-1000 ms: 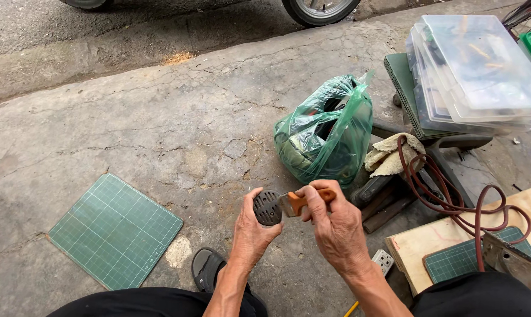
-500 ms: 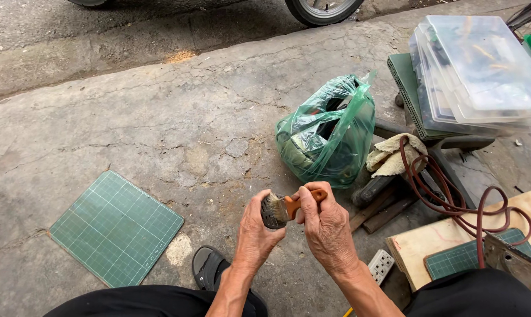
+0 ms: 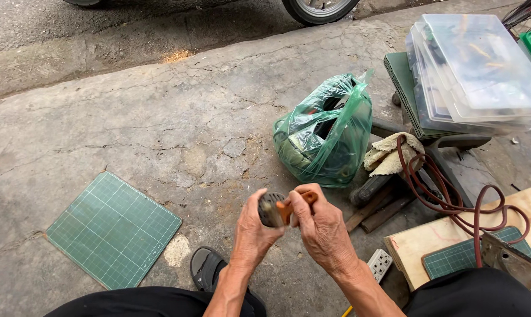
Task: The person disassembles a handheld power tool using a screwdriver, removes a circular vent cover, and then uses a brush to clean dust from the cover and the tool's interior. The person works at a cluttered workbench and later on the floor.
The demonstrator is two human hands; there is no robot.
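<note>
A small round grey metal part with a perforated face (image 3: 270, 208) is held low in the middle of the view, above the cracked concrete pavement (image 3: 160, 123). It is gripped by the left hand (image 3: 255, 226), whose fingers are curled around its rim from the 7 o'clock side. An orange-handled tool (image 3: 290, 206) is pressed against the part from the 3 o'clock side and is clasped by the right hand (image 3: 321, 226), with the thumb and forefinger closed on the handle. The two hands are touching each other around the part.

At 7 o'clock from the hands, a black sandal (image 3: 207, 267) is seen on the pavement, just beside the dark trousers at the bottom edge. At 9 o'clock, well apart, a square green cutting mat with a white grid (image 3: 113, 229) is laid flat. At 1 o'clock, a translucent green plastic bag (image 3: 330, 135), open at the top and filled with dark items, is set upright. Beside the bag, at 2 o'clock, a crumpled beige cloth (image 3: 389, 155) is draped over dark wooden pieces, and a dark red cable (image 3: 453, 199) is looped across a pale wooden board (image 3: 441, 240). A white plug block (image 3: 380, 264) is lying at 4 o'clock, near the right wrist. Farther off at 2 o'clock, clear plastic lidded boxes (image 3: 482, 70) are stacked. A vehicle tyre (image 3: 318, 9) is visible at 12 o'clock on the road.
</note>
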